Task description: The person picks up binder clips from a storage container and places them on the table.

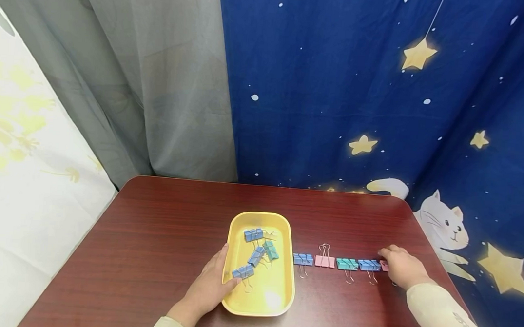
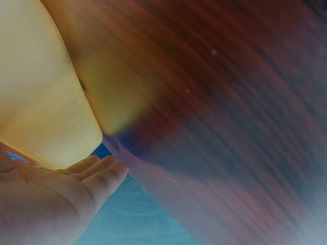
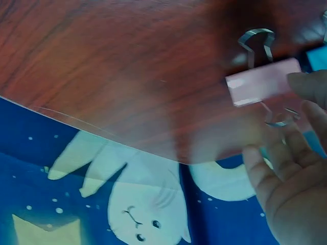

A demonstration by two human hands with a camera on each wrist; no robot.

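Observation:
In the head view, a yellow plastic tray (image 1: 262,300) holds several binder clips: blue ones (image 1: 253,235), a green one (image 1: 270,250) and a yellowish one (image 1: 270,236). My left hand (image 1: 206,288) grips the tray's left side, thumb over the rim, fingers along the outer wall. Right of the tray runs a row: a blue clip (image 1: 303,259), a pink clip (image 1: 325,261), a green clip (image 1: 347,264), a blue clip (image 1: 369,265), then a pink clip (image 3: 258,82) at the end. My right hand (image 1: 404,267) is at that end clip, its thumb against it and the other fingers loosely extended.
The dark red wooden table (image 1: 162,237) extends left of the tray and behind the row. Its right edge lies just past my right hand. A grey curtain (image 1: 182,82) and a blue star-and-cat curtain (image 1: 318,88) hang behind it.

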